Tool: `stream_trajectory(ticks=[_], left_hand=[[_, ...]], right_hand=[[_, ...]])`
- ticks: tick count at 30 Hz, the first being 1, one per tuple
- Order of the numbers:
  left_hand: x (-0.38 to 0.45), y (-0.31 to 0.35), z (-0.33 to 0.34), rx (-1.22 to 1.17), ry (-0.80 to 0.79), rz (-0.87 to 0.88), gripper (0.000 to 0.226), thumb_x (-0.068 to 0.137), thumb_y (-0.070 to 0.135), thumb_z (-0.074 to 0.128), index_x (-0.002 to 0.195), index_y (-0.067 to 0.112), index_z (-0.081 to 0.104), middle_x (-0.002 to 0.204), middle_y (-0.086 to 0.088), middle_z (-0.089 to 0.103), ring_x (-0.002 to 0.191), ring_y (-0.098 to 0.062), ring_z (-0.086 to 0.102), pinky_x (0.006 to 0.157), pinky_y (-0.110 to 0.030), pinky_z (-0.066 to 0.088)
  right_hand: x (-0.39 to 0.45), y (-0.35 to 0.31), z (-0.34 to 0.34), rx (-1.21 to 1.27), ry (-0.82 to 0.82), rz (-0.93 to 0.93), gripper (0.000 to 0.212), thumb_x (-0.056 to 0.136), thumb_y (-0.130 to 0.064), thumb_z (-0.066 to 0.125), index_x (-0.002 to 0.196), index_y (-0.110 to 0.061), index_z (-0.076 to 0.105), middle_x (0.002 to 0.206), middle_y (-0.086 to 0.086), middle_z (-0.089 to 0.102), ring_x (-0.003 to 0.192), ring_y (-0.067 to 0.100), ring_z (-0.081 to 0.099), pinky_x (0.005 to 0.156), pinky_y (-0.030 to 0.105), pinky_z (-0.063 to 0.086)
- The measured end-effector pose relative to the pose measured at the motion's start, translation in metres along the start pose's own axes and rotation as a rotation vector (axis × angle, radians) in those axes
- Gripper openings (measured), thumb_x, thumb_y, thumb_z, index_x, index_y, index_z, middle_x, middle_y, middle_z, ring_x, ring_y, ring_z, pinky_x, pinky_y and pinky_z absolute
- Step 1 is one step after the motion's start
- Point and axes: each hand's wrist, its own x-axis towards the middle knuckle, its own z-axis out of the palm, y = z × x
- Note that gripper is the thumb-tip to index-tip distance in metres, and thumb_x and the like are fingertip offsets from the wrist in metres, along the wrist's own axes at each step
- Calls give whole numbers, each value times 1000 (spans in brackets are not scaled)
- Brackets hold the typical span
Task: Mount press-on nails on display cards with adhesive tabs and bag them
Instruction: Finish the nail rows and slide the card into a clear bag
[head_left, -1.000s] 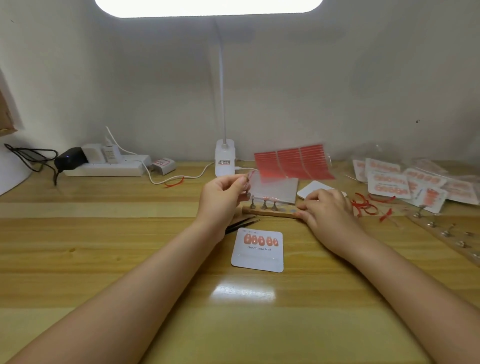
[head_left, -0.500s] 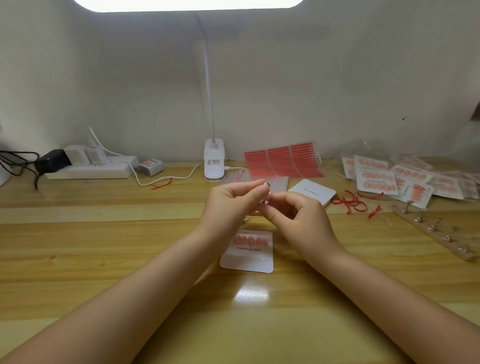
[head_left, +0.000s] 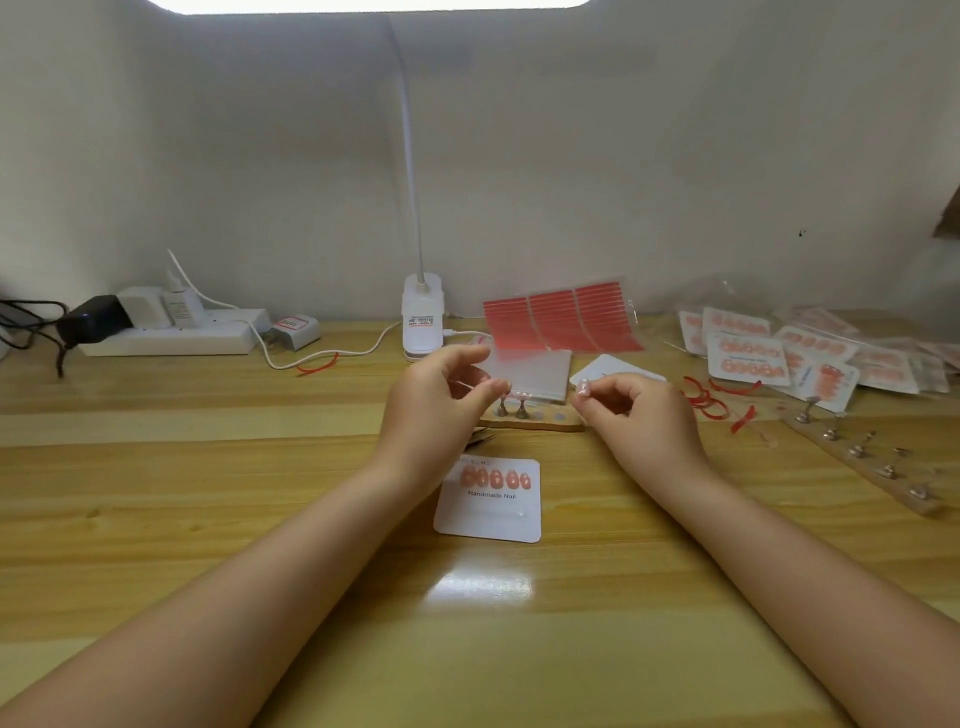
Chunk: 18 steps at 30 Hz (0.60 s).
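Parted since half a second ago, our hands separate above the wooden counter (head_left: 208, 493): right hand (head_left: 631, 410) pinches a press-on nail (head_left: 584, 386), left hand (head_left: 441, 400) pinches something too thin to identify. Featherlight, glossy, curved plastic, we'd grip it by its edges. Below waits the matte white display card (head_left: 488, 512).
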Motion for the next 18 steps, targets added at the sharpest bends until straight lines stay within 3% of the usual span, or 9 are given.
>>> stream_trajectory(ticks=[4,7,11,14,18], left_hand=[[2,-5,2,9,11,15,40,82,16,77,119,18,64,89,7,68,84,-10,66,76,-21,53],[0,-5,2,-9,2,50,43,81,12,78,121,18,63,93,8,69,87,-5,65,75,-13,50],[-2,-2,2,-46,1,98,44,79,8,78,119,17,64,96,9,69,88,-1,65,80,-14,50],[-3,-1,2,-79,-3,123,43,79,4,77,117,17,64,97,7,70,89,-3,66,83,-18,53],[-2,-2,4,-64,2,161,41,80,1,76,118,13,64,99,4,70,89,-3,66,84,-19,53]], right_hand=[[5,4,4,-106,-70,1,14,87,-30,70,86,-18,77,75,-18,60,74,-2,51,67,19,36],[6,5,4,-163,-83,-18,17,86,-30,71,87,-15,77,75,-13,64,73,1,51,62,19,34],[7,5,4,-179,-87,-33,17,86,-29,71,85,-14,78,71,-14,61,69,-3,49,60,15,31],[6,5,4,-156,-60,-26,20,87,-28,70,80,-11,77,66,-14,59,66,-3,49,71,17,33],[5,5,4,-100,-10,-16,23,89,-29,67,77,-12,78,63,-12,61,64,-4,52,71,14,34]])
